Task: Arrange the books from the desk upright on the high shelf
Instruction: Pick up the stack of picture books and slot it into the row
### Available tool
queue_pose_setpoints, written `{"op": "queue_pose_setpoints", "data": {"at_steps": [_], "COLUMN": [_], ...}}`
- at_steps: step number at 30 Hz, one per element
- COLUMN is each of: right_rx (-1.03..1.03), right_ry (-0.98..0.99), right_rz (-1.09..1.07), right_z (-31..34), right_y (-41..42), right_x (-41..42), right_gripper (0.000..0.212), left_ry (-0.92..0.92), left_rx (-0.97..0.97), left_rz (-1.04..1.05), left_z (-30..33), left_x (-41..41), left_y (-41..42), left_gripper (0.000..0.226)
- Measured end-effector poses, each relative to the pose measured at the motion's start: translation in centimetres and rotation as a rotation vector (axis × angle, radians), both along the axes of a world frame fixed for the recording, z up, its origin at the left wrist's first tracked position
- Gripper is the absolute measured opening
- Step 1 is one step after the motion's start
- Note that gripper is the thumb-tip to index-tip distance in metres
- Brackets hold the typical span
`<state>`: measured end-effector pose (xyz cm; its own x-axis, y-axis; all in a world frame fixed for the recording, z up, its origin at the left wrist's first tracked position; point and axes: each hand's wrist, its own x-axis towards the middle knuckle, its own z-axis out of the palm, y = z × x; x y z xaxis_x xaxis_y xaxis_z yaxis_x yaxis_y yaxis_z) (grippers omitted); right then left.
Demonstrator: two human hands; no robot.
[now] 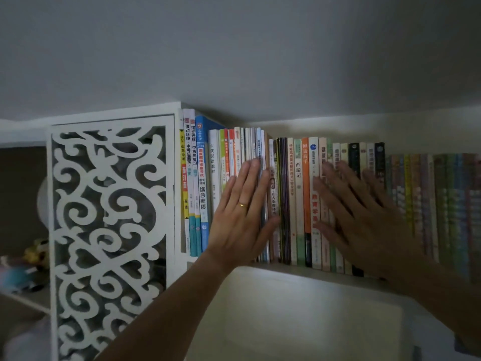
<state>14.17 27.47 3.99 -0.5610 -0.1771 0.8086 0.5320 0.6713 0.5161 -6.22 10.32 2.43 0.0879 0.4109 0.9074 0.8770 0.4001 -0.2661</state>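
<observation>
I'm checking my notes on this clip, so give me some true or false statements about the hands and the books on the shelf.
1. Both hands lie flat against the book spines. True: left hand, right hand.
2. The books stand upright on the shelf. True.
3. The left hand wears a ring. True.
4. The right hand grips a book pulled halfway out. False: its fingers are straight and hold nothing.
5. A solid wooden door stands left of the books. False: it is a white cut-out panel.
</observation>
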Motion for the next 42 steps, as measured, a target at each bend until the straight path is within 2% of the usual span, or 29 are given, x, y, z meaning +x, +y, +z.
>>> {"op": "queue_pose_setpoints", "data": {"at_steps": [6, 9, 12, 17, 20, 25, 30, 35, 38, 42], "right_rx": [0.026, 0.053, 0.038, 0.009, 0.016, 0.02, 0.016, -0.03, -0.066, -0.125], "right_ry": [-0.111, -0.143, -0.129, -0.126, -0.167, -0.117, -0.13, -0.198, -0.178, 0.006], "right_rz": [0.067, 0.047, 0.052, 0.16, 0.173, 0.147, 0.128, 0.145, 0.182, 0.14], "right_z": [-0.5, -1.0, -1.2, 0.1, 0.6, -0.3, -0.2, 0.1, 0.2, -0.4], "right_y": [-3.5, -4.0, -3.8, -6.9, -8.4, -8.2, -8.7, -9.3, -9.3, -6.6], "right_x": [-3.8, -6.4, -6.8, -9.4, -12.4, -14.2, -13.7, -12.2, -9.1, -1.3], "right_gripper": [0.071, 0.066, 0.067, 0.069, 0.067, 0.065, 0.064, 0.07, 0.07, 0.069], "left_ry": [-0.099, -0.113, -0.085, -0.091, -0.106, -0.053, -0.026, -0.131, -0.086, -0.082], "left_rx": [0.105, 0.092, 0.089, 0.294, 0.292, 0.282, 0.264, 0.218, 0.207, 0.154], "left_rz": [-0.071, -0.083, -0.095, -0.066, -0.086, -0.203, -0.124, 0.081, 0.05, -0.068], "left_z": [-1.6, -1.2, -1.2, -1.9, -1.5, -1.4, -1.4, -1.5, -2.2, -2.3], "left_x": [-0.4, -0.3, -0.6, -5.2, -6.4, -8.2, -7.5, -5.2, -2.5, 2.5], "left_y": [0.5, 0.3, -0.6, -3.8, -4.3, -4.5, -4.7, -5.3, -4.6, -2.2], "left_gripper": [0.077, 0.076, 0.067, 0.06, 0.061, 0.062, 0.063, 0.07, 0.069, 0.068]}}
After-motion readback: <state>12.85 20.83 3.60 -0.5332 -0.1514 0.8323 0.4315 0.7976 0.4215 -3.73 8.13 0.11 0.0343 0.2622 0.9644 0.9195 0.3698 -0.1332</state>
